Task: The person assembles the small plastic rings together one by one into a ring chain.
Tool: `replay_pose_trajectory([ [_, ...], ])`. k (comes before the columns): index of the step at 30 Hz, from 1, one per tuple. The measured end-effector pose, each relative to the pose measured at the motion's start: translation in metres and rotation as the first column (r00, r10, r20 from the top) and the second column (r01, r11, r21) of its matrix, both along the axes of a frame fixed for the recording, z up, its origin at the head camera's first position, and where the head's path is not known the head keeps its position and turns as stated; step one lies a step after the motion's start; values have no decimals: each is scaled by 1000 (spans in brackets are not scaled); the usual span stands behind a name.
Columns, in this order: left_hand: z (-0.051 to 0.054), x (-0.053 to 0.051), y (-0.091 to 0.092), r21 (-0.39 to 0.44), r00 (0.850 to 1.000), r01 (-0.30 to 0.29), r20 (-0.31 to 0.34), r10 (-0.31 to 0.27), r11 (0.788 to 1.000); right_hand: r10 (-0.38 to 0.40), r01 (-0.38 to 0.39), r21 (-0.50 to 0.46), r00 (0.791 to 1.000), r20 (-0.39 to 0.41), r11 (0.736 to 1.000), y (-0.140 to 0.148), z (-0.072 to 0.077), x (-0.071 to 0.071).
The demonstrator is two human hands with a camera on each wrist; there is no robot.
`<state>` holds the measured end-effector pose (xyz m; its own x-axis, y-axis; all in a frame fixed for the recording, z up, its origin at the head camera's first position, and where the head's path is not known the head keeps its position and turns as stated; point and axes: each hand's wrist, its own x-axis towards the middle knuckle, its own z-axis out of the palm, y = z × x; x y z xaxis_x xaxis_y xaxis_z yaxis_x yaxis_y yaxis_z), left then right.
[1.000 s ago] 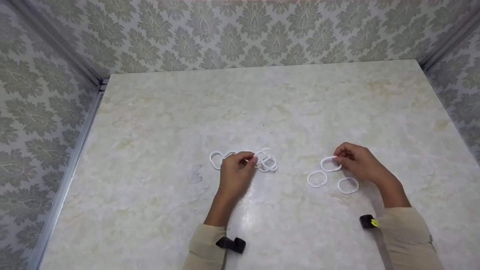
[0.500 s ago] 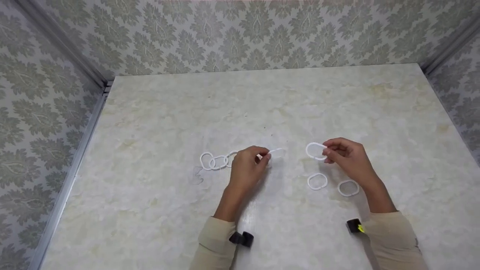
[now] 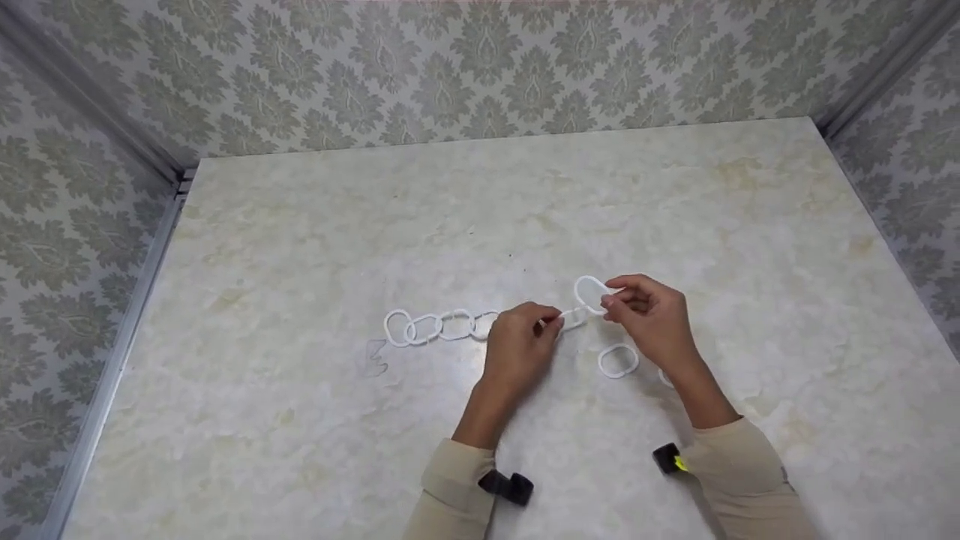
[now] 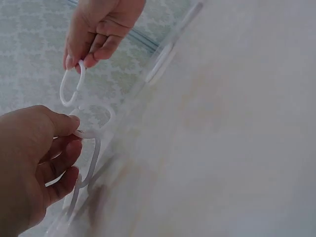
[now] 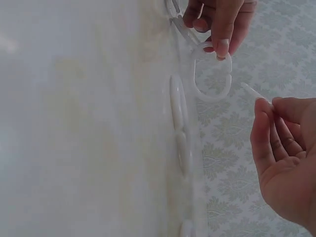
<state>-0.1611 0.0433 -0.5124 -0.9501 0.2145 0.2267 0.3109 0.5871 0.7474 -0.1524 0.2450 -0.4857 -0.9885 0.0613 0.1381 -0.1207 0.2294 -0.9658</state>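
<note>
In the head view, my left hand pinches the end link of a chain of white plastic rings. The chain trails left over the table, and part of it is hidden behind that hand. The pinched end link hangs from the fingertips in the right wrist view, with a small gap in its side. Opposite, my right hand holds one separate white ring between thumb and fingers. That ring also has a split, facing the end link in the left wrist view. The two rings are close together; contact is unclear.
A loose white ring lies below the right hand. Another ring is mostly hidden by the right wrist. A clear jagged scrap sits near the chain's left end. Patterned wallpaper borders the marbled table.
My left hand has shifted right, drawing the bunched chain out into a line. The right hand has lifted its ring and brought it left to the chain's end.
</note>
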Motion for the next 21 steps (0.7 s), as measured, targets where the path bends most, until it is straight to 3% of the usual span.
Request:
replay_pose_trajectory([
  [8,-6,2,0,-40,999,4,-39,-6,999,52,-59,123,997,62,991,-5,-3,-1],
  [21,-8,3,3,-48,993,-17,-119,11,999,133,-159,168,978,158,973,-4,-7,-1],
])
